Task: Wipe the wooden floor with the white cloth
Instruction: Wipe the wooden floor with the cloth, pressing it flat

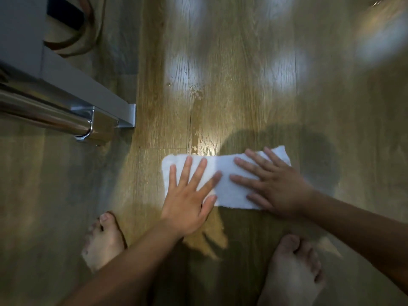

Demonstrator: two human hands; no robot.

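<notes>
Pressing white cloth [225,180] flat, both hands splayed.

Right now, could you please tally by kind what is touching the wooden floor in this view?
White cloth: 1
Hands pressed flat on the cloth: 2, left hand and right hand
Bare feet: 2, left foot and right foot
Metal fixture, exact contact unclear: 1
Total: 6
</notes>
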